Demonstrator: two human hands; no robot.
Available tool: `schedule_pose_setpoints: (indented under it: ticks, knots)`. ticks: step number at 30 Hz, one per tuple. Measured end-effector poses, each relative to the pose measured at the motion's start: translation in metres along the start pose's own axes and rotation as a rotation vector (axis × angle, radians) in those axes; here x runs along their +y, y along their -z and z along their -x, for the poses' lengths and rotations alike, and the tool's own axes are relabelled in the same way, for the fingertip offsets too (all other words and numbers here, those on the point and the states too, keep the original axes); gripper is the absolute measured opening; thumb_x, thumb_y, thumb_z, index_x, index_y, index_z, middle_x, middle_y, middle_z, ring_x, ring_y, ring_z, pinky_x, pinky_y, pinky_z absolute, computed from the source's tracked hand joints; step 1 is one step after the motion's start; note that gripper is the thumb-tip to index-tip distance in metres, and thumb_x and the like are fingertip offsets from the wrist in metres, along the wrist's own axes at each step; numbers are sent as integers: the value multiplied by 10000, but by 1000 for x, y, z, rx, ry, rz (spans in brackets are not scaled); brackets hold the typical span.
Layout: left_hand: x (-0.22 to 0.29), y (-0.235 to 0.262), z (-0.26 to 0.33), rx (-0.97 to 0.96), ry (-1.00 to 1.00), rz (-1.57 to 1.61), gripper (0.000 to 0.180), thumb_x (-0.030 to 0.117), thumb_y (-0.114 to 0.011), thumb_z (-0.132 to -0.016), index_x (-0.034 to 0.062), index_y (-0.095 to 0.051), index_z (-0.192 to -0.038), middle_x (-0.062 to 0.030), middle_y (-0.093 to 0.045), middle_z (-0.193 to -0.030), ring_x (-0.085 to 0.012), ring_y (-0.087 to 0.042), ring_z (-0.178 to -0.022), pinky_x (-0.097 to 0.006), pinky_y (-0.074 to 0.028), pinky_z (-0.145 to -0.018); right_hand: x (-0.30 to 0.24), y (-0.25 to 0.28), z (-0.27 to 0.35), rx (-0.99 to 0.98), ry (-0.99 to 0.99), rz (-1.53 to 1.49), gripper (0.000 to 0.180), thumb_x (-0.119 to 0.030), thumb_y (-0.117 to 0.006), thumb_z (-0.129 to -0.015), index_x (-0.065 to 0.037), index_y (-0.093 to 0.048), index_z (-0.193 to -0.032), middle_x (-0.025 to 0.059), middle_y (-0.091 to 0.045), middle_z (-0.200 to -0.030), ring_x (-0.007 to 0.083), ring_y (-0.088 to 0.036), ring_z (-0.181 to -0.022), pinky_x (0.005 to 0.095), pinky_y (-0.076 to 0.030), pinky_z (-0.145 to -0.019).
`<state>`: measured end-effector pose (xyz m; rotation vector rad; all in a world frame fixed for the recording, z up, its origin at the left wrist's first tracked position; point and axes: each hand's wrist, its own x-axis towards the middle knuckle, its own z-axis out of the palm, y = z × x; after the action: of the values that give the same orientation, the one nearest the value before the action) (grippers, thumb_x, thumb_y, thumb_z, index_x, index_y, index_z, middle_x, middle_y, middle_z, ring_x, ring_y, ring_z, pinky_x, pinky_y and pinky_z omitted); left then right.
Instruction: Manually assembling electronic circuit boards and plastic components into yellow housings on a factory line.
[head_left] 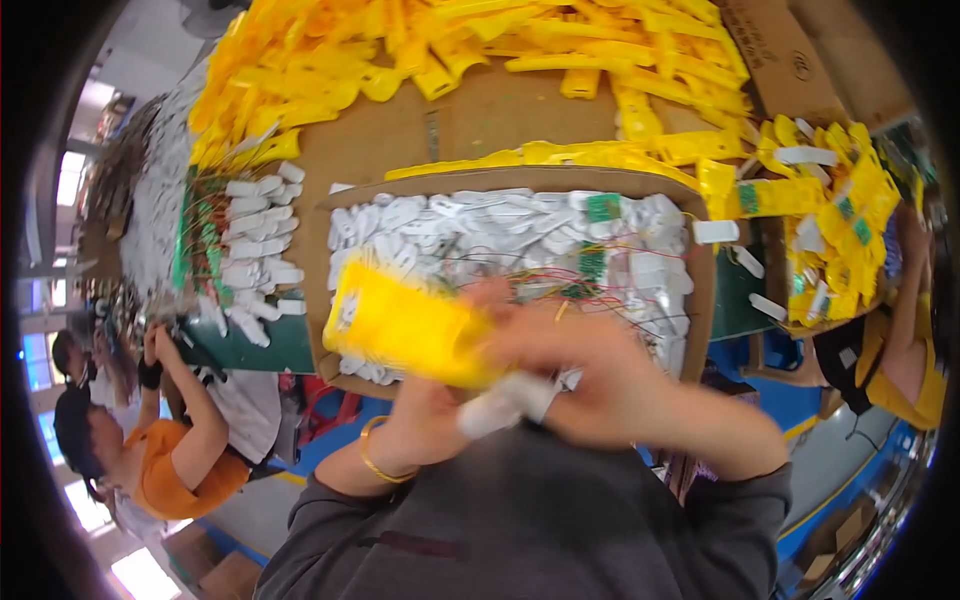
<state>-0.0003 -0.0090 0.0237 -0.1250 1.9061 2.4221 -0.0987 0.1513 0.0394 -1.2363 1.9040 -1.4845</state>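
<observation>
My left hand (432,415) holds a long yellow plastic shell (405,327), blurred by motion, just above the near edge of a cardboard box. My right hand (600,375) is closed over a white plastic piece (505,403) and meets the yellow shell's right end. A thin gold bangle (375,462) circles my left wrist. The cardboard box (705,290) in front of me is filled with several white plastic pieces (450,225), small green circuit boards (603,208) and thin red wires.
A big heap of yellow shells (420,50) covers the far table. More white pieces (255,230) lie on a green board at left. A box of yellow parts (840,220) stands at right. A person in orange (170,455) works at lower left, another person (905,350) at right.
</observation>
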Motion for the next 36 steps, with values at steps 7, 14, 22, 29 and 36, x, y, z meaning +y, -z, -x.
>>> schedule_pose_setpoints:
  ticks: [7,14,22,29,36]
  knots:
    - [-23,67,47,468,-65,441,128,150,-558,-844,86,-483,-924,-52,-477,-786,-157,-478,-617,-269,-396,-557,26,-4,-10,116,-256,76,282,34,-619,-726,-26,-627,-1001,96,-666,-878,206,-647,-830,301,-509,-705]
    - [-12,63,44,480,17,764,281,370,-487,-909,98,-507,-979,-6,-407,-700,-140,-399,-602,-277,-342,-606,64,-85,-84,-184,260,638,159,-36,-589,-628,-44,-612,-785,88,-553,-819,241,-571,-770,362,-495,-608]
    - [-14,77,53,582,-77,720,320,357,-465,-927,50,-498,-1008,-1,-386,-691,-98,-369,-575,-251,-312,-567,44,-102,-86,-233,40,818,115,-82,-611,-633,-53,-604,-744,75,-554,-791,236,-552,-818,321,-485,-621]
    - [-23,72,48,605,-220,394,229,228,-496,-905,78,-464,-1075,-17,-440,-771,-103,-414,-637,-235,-337,-585,44,-114,-78,21,247,722,113,-88,-606,-649,-74,-558,-750,58,-562,-791,242,-584,-797,338,-473,-622]
    - [-27,51,40,318,-48,69,345,229,-522,-902,47,-444,-1184,-34,-524,-1035,-102,-514,-876,-257,-436,-756,2,-66,-37,-273,-325,-325,50,-37,-634,-788,-32,-585,-799,39,-561,-826,110,-545,-693,239,-437,-613]
